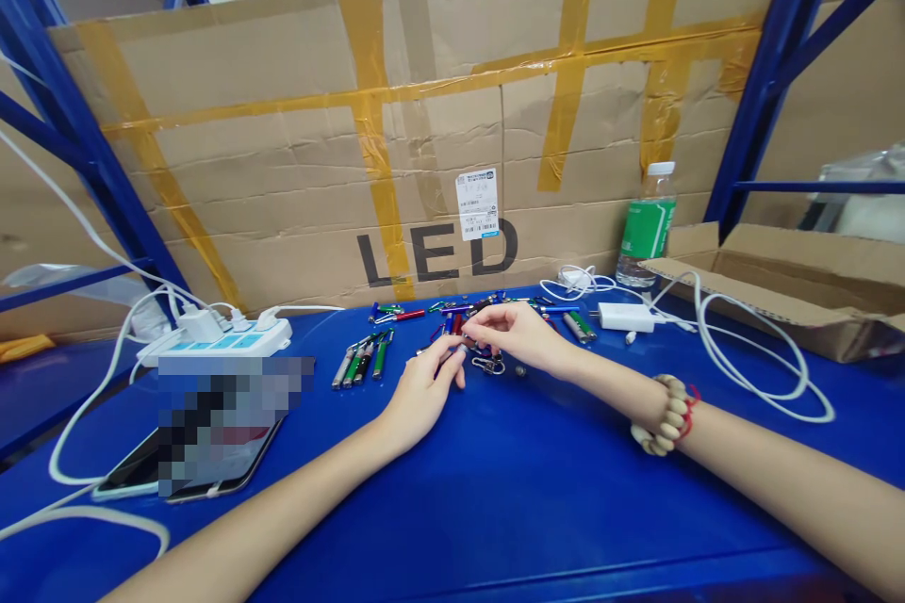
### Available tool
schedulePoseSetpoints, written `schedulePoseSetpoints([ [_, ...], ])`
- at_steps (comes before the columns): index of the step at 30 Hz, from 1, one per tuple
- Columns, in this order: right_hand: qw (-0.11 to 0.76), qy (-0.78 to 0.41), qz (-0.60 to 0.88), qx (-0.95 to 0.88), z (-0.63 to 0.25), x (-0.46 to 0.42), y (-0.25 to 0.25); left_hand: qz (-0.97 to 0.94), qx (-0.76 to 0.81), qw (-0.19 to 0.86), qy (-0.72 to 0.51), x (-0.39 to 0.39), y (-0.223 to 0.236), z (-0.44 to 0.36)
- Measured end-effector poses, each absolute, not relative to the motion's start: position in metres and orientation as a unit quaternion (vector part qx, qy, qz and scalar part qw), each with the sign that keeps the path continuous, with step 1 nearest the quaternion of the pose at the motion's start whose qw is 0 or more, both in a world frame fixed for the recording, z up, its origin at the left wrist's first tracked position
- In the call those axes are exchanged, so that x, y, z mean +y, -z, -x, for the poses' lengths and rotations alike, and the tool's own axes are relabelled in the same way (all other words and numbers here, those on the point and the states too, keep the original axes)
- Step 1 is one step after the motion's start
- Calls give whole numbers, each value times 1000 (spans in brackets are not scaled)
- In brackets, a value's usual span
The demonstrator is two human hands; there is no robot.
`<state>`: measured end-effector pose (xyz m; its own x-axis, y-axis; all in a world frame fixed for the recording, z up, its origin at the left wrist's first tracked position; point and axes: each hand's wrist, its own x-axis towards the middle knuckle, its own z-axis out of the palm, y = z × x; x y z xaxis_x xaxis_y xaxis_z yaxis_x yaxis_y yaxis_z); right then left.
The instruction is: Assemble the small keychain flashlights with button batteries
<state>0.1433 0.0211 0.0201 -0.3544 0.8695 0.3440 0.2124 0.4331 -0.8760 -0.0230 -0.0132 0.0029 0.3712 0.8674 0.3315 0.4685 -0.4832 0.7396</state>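
Over the middle of the blue table, my left hand point(424, 388) and my right hand point(521, 335) meet at the fingertips. Both are closed in a pinch, and whatever is between the fingers is too small and hidden to make out. Just below my right hand lies a silver clasp point(487, 365), with a small dark round piece point(520, 370) beside it. Left of my hands, several slim metal tubes with clips, like keychain torches point(362, 363), lie in a row in silver, green and black. Behind my hands are more coloured tubes, including a red one point(410, 314); my fingers partly cover this pile.
A white power strip point(237, 339) and a phone point(233, 452) occupy the left side. At right are silver and green tubes point(578, 328), a white charger point(626, 317), looped cable, a water bottle point(645, 231) and an open cardboard box point(784, 301). Taped cardboard point(297, 179) stands behind.
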Motion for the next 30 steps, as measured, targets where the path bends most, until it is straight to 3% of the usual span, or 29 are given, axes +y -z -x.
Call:
schedulePoseSetpoints([
  [8, 477, -419, 392, -666, -143, 24, -15, -785, 417, 287, -357, -14, -4, 24],
  [21, 459, -494, 378, -634, -141, 17, -21, -788, 404, 284, -369, -13, -3, 24],
  [30, 428, -450, 353, -700, -149, 24, -19, -779, 410, 287, -378, -11, 0, 25],
])
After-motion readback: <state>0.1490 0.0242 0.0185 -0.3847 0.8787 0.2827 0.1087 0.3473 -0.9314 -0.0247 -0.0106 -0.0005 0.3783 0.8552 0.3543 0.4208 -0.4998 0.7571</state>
